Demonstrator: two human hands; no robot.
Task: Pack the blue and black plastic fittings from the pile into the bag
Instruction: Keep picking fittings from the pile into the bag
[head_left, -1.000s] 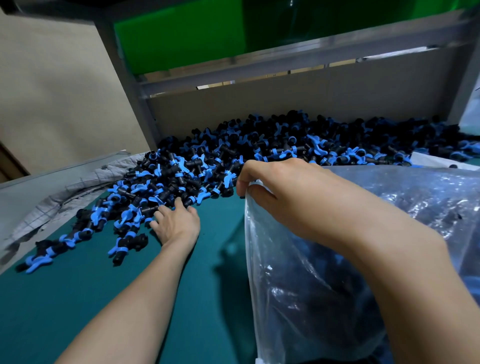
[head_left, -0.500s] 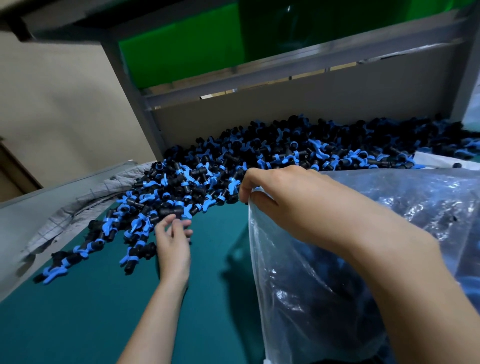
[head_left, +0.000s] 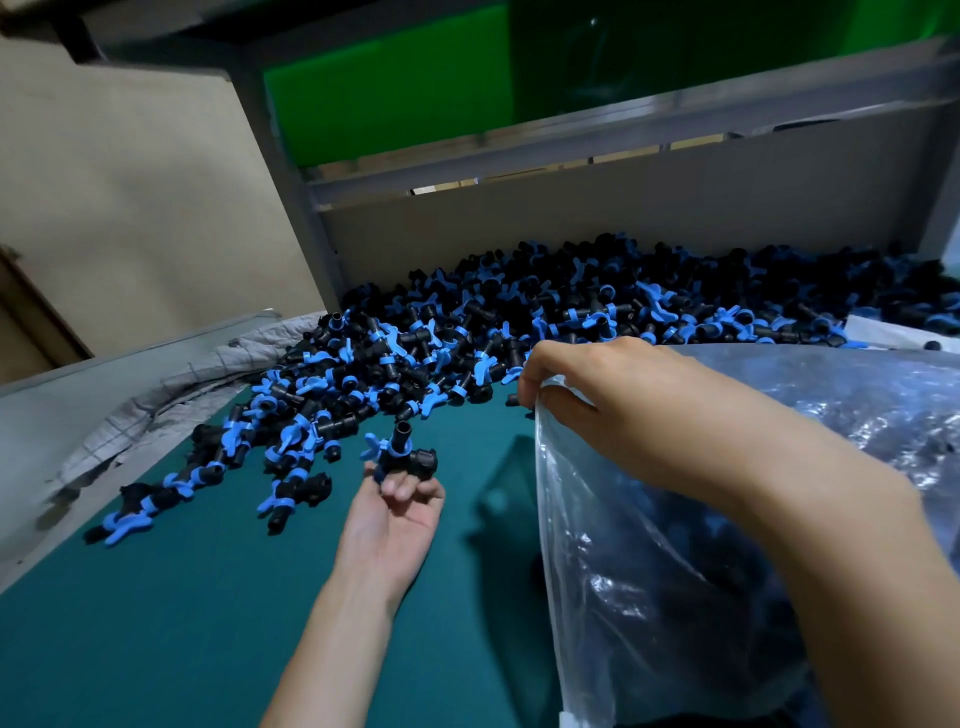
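Observation:
A big pile of blue and black plastic fittings covers the back of the teal table and trails toward the front left. My left hand, palm up, pinches one blue and black fitting just above the table, in front of the pile. My right hand grips the rim of a clear plastic bag on the right and holds its mouth up. Dark fittings show dimly through the bag's wall.
A grey metal frame post and back panel close off the rear. Green sheets sit above them. Crumpled grey cloth lies along the table's left edge.
My left hand has pulled back from the pile's edge toward me, turned palm up and lifted a fitting. My right hand keeps hold of the bag rim.

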